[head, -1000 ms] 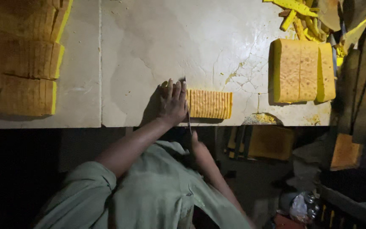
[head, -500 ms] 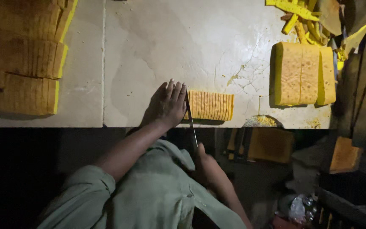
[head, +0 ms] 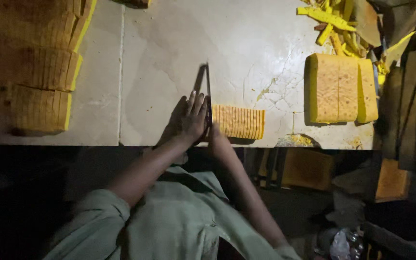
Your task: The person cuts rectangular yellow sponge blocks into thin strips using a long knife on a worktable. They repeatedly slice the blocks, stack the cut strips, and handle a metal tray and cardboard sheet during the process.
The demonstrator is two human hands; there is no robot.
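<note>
Your left hand (head: 188, 120) lies flat, fingers open, on the sliced yellow block (head: 239, 122) at the table (head: 169, 58) edge, while your right hand (head: 216, 139) (grip closed on the knife (head: 207, 91)) has pushed the blade forward since 0.5 s ago, 1 slicing stroke underway.

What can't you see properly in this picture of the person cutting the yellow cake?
Head view only:
- The part of the sliced cake block under the left hand is hidden by that hand.
- The right hand and the handle of the knife are in shadow; the grip cannot be made out.
- The cake stacks at far left are cut off by the frame edge and dark.
- Things below the table edge are too dark to tell.
</note>
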